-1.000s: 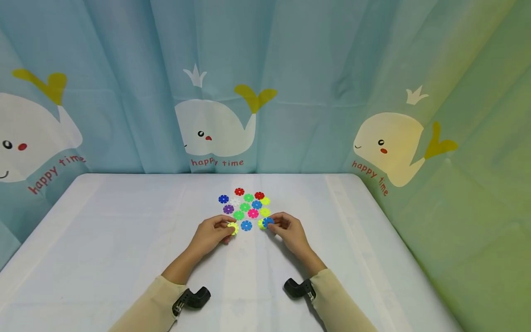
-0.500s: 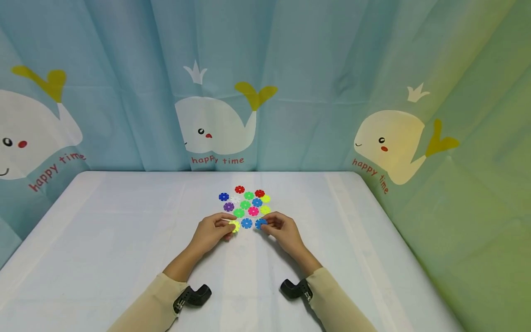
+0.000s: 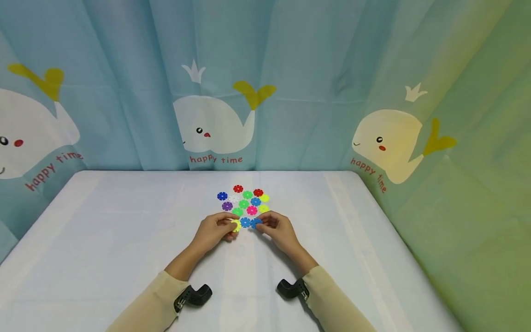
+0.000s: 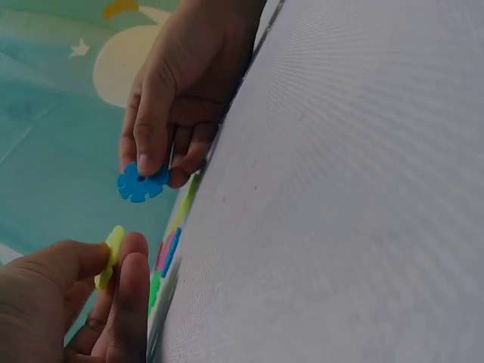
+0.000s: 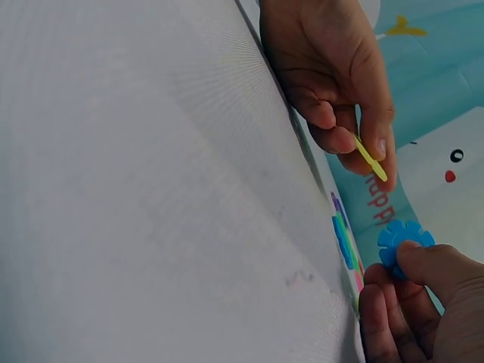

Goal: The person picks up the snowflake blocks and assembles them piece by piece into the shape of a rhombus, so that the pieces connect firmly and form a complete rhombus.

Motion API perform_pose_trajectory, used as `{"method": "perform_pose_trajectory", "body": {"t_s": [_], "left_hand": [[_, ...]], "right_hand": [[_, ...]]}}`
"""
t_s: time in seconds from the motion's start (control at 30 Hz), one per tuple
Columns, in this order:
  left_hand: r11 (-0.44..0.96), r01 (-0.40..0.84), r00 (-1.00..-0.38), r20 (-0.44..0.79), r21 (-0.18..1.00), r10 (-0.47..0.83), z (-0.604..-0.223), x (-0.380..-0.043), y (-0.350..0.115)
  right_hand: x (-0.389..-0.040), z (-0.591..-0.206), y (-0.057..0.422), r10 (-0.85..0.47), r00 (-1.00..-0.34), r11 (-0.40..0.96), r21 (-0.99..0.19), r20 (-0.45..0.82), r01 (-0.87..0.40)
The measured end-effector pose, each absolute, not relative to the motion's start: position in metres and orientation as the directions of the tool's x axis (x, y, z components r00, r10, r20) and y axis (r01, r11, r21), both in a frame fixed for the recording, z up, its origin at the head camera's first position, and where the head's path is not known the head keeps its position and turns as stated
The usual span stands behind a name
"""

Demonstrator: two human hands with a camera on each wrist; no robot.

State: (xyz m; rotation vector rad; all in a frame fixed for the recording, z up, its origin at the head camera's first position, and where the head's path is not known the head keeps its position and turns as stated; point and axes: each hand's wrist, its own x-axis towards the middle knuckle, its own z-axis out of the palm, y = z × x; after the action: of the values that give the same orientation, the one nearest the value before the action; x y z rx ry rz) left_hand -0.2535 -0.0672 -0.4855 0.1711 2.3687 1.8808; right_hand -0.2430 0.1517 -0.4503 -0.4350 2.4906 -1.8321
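Two bare hands work over a white cloth-covered worktop (image 3: 124, 230), each pinching one small notched disc. The left hand (image 3: 211, 233) has its grip closed on a yellow round notched plastic disc (image 4: 111, 257), held between thumb and fingers and turned nearly edge-on in the right wrist view. The right hand (image 3: 282, 230) has its grip fastened on a bright blue round notched plastic disc (image 5: 404, 242), the thumb pressed across its face. Both wrist views show these two discs raised off the surface and apart from each other.

Between the hands in the head view lies a medium blue notched disc (image 3: 245, 222), which the raised blue one partly overlaps there. Just beyond, a loose cluster lies flat: three green notched discs (image 3: 244, 204) in a slanting line, a pink notched disc (image 3: 251, 210) beside the nearest green, and another blue notched disc (image 3: 256, 202) right of the middle green. A purple notched disc (image 3: 227, 206) and a dark blue notched disc (image 3: 222, 196) sit at the left, a white notched disc (image 3: 233, 198) near them. Two red notched discs (image 3: 238, 188) mark the far side; two yellow notched discs (image 3: 263, 209) lie along the right.
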Motion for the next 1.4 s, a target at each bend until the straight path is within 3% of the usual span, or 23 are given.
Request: {"method": "perform_pose_trajectory", "body": {"t_s": [0.67,1.1,1.4], "left_hand": [[0.261,0.013,-0.988,-0.029,0.965,0.154,-0.484,-0.259,-0.065],[0.194,-0.011,-0.978,-0.051,0.981,0.204,-0.483,-0.265,-0.061],[0.187,-0.031,-0.985,-0.062,0.982,0.162,-0.482,-0.266,-0.058]], "right_hand": [[-0.247,-0.453,0.148,-0.297,-0.941,0.266,-0.932,0.163,-0.245],[-0.249,-0.451,0.145,-0.297,-0.940,0.293,-0.921,0.168,-0.257],[-0.253,-0.450,0.142,-0.296,-0.939,0.308,-0.913,0.177,-0.269]]}}
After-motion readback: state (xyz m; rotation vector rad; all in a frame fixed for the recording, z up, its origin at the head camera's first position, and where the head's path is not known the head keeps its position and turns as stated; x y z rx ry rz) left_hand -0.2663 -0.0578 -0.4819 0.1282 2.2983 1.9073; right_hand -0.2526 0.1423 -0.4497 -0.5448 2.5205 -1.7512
